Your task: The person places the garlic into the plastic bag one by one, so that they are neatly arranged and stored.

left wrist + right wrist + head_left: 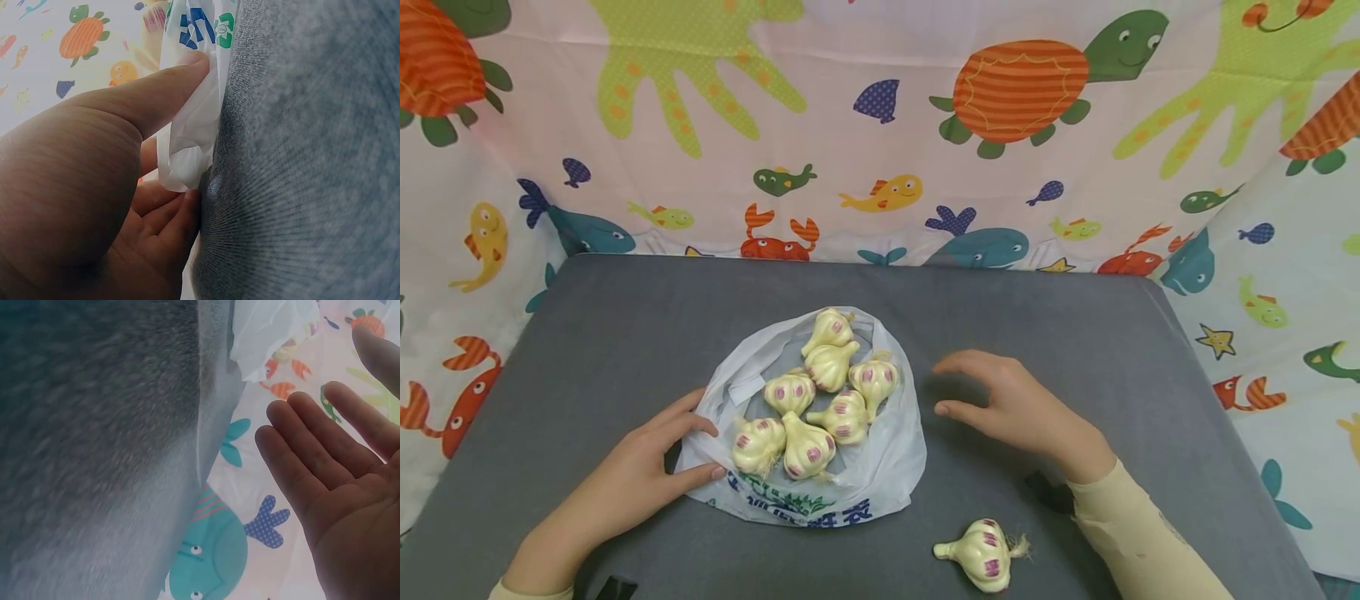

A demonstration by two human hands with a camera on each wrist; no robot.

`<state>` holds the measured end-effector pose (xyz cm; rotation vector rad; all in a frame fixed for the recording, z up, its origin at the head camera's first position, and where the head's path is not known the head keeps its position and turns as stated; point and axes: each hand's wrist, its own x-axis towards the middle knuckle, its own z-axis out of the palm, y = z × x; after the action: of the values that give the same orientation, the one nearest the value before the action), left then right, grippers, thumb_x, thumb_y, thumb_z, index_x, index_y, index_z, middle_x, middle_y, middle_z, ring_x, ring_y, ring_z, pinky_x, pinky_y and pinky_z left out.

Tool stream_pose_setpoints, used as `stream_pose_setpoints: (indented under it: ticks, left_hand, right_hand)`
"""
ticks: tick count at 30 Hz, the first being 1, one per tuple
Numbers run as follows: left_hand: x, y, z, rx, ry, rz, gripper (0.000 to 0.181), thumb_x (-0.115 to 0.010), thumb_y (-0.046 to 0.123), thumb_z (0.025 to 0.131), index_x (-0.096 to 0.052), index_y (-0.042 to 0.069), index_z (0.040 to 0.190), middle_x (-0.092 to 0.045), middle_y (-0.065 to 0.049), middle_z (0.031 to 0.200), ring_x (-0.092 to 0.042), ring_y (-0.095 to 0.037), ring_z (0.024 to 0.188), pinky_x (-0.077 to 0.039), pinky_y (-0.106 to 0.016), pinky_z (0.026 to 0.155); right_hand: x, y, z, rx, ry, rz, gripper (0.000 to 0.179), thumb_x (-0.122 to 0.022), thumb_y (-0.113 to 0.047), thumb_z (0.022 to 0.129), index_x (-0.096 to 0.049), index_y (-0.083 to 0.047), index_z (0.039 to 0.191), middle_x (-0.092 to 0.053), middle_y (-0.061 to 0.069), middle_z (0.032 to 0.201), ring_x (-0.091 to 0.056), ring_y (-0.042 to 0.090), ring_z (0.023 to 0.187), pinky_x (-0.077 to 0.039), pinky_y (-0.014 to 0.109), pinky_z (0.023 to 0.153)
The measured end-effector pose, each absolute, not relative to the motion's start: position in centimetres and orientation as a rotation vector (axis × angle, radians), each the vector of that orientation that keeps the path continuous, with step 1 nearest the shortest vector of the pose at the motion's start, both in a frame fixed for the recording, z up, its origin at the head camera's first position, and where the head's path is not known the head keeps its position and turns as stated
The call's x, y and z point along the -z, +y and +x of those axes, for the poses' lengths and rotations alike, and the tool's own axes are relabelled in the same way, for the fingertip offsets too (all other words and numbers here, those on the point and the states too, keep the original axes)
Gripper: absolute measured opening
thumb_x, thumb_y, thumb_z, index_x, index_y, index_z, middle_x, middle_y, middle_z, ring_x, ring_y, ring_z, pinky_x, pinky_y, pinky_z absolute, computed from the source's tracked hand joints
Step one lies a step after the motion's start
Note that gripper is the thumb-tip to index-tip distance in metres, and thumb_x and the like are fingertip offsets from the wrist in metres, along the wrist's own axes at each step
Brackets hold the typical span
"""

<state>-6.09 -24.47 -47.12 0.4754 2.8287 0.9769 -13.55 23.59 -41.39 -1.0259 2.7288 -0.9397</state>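
Observation:
A white plastic bag [904, 467] lies spread on the table with its mouth rolled wide. Inside sit several garlic bulbs [809, 450], pale with purple marks. My left hand [632, 471] holds the bag's left side, thumb toward the front and fingers farther back. The left wrist view shows that thumb [165, 87] lying against the printed plastic. To the right of the bag, my right hand [1000, 396] hovers apart from it, holding nothing. Its fingers [312, 437] extend loosely in the right wrist view. Another garlic bulb [983, 554] rests outside the bag, below my right forearm.
A dark grey cloth covers the table [647, 333]. Behind it and along both sides hangs a curtain [850, 125] printed with sea animals. Dark straps [1049, 493] show by the wrists.

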Motion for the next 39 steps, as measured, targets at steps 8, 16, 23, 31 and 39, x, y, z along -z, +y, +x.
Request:
stream_pose_setpoints:
  ticks: [8,16,23,31,39]
  left_hand:
    - [47.1,-24.6,-6.0,-0.973,2.815,0.465,0.042,-0.096,0.041,0.085,-0.069,0.027,0.114,-0.048,-0.013,0.167,-0.053,-0.039,0.145,-0.047,-0.063,0.106]
    - [47.1,-24.6,-6.1,-0.986,2.801,0.463,0.042,-0.096,0.041,0.085,-0.069,0.026,0.114,-0.047,-0.016,0.167,-0.052,-0.042,0.145,-0.046,-0.069,0.107]
    - [47.0,-24.5,-6.2,-0.979,2.794,0.456,0.042,-0.097,0.039,0.085,-0.069,0.026,0.114,-0.047,-0.016,0.167,-0.052,-0.042,0.145,-0.046,-0.07,0.107]
    - [47.0,-24.5,-6.4,-0.981,2.783,0.452,0.043,-0.097,0.04,0.085,-0.07,0.024,0.114,-0.046,-0.017,0.167,-0.051,-0.043,0.145,-0.045,-0.07,0.108]
    - [46.9,-24.6,-6.3,-0.979,2.785,0.445,0.043,-0.096,0.042,0.085,-0.07,0.024,0.114,-0.046,-0.018,0.167,-0.05,-0.045,0.146,-0.045,-0.071,0.108]
  right_hand:
    - [41.3,25.0,-11.8,0.912,2.746,-1.063,0.047,-0.092,-0.023,0.091,-0.073,-0.009,0.132,-0.075,0.004,0.129,-0.07,0.021,0.121,-0.057,0.051,0.102]
    - [41.4,26.0,-10.1,0.892,2.746,-1.038,0.048,-0.092,-0.025,0.091,-0.072,-0.01,0.133,-0.074,-0.001,0.13,-0.069,0.016,0.122,-0.057,0.049,0.103]
    - [42.0,27.1,-8.3,0.905,2.74,-0.998,0.049,-0.092,-0.025,0.092,-0.072,-0.014,0.134,-0.074,-0.004,0.13,-0.07,0.014,0.119,-0.059,0.044,0.1]
    - [42.5,27.6,-7.0,0.915,2.726,-1.028,0.048,-0.091,-0.026,0.093,-0.071,-0.015,0.135,-0.073,-0.005,0.129,-0.07,0.014,0.117,-0.058,0.039,0.101]
    - [42.7,27.6,-5.7,0.954,2.706,-1.032,0.048,-0.09,-0.03,0.094,-0.07,-0.016,0.136,-0.072,-0.006,0.129,-0.07,0.015,0.116,-0.052,0.025,0.105]
